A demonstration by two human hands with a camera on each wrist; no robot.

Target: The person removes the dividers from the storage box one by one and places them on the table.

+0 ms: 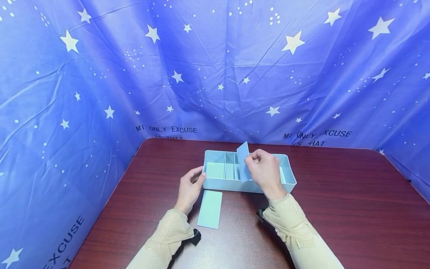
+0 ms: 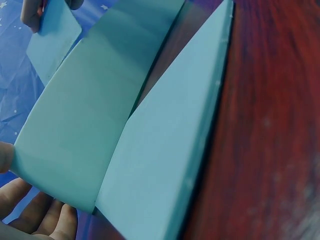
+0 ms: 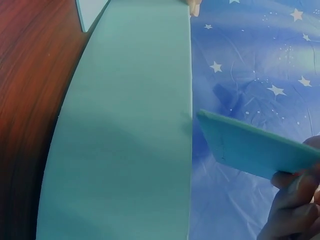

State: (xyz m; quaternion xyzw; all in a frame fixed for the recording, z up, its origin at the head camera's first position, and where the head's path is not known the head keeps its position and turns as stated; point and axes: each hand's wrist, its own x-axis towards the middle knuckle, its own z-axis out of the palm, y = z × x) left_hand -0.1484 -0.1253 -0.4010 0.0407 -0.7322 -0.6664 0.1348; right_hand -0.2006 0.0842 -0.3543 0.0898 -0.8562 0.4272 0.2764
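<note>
A long pale blue-green storage box (image 1: 231,184) lies crosswise on the table, with thin upright partitions (image 1: 230,166) inside it. At its left end, my left hand (image 1: 189,188) holds the wall, thumb at the rim and fingers outside. My right hand (image 1: 265,170) pinches a flat rectangular divider panel (image 1: 243,164) by its right edge. In the right wrist view, that divider panel (image 3: 255,145) stands above the box's rim, tilted. Another flat rectangular piece (image 1: 210,209) lies on the table in front of the box's left part. The right hand hides part of the box's inside.
Beneath everything is a dark red wood-grain table (image 1: 349,209). A blue curtain (image 1: 215,74) with white stars hangs behind the table and at both sides. Pale wrappings with black parts cover both wrists.
</note>
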